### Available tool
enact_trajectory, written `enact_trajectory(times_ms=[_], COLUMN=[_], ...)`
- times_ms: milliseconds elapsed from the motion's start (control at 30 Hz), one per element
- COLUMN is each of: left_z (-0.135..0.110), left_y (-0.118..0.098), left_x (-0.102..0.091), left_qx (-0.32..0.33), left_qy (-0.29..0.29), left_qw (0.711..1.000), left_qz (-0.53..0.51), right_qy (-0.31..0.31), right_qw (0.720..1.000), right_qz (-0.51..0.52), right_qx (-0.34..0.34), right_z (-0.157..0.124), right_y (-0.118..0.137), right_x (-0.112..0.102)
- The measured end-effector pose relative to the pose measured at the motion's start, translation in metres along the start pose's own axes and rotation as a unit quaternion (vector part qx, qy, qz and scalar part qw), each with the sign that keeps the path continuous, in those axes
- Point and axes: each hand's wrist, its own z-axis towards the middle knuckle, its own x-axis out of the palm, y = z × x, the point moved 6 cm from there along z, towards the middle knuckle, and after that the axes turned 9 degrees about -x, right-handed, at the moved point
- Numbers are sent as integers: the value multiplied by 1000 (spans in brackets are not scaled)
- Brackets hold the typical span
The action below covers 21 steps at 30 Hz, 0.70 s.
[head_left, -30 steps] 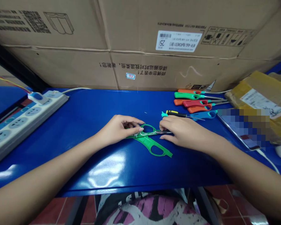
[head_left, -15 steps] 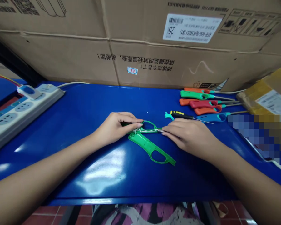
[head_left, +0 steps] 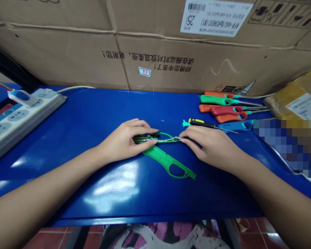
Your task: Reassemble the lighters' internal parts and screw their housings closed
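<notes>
My left hand (head_left: 125, 140) is closed around the handle end of an opened green lighter casing (head_left: 176, 140), thumb and fingers on its two sides. Dark and metal parts show in the casing under my palm, and a thin white wire (head_left: 164, 140) runs along it past the trigger loop. At the other end, my right hand (head_left: 209, 143) pinches the narrow tip, where a small metal piece and the wire meet; the fingers partly hide it. The other green casing half (head_left: 159, 159) lies on the table just below, inner side up.
A black-and-yellow screwdriver (head_left: 200, 122) and a small turquoise trigger (head_left: 186, 123) lie beyond my right hand. Several assembled lighters (head_left: 225, 110) are piled at the back right by a taped box (head_left: 304, 91). A power strip (head_left: 28, 109) sits left; a large carton (head_left: 155, 65) stands behind.
My left hand has opened its grip somewhat, the thumb dropping to the casing's near edge, so the inner parts show. My right hand still pinches the tip. The view has shifted slightly.
</notes>
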Motion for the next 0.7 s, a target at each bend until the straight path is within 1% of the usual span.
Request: enact_trajectory(times_ms=[100, 333, 700], left_z=[-1, 1, 1], left_y=[0, 9, 10], left_x=[-1, 2, 6], left_qx=[1, -35, -59], left_qy=[14, 15, 18], left_qw=[1000, 999, 998], left_qz=[7, -19, -31], right_qy=[8, 0, 21], right_qw=[1000, 1000, 999], right_qz=[5, 28, 37], right_qx=[3, 4, 1], right_z=[0, 2, 1], right_y=[-2, -5, -5], right_x=[2, 3, 4])
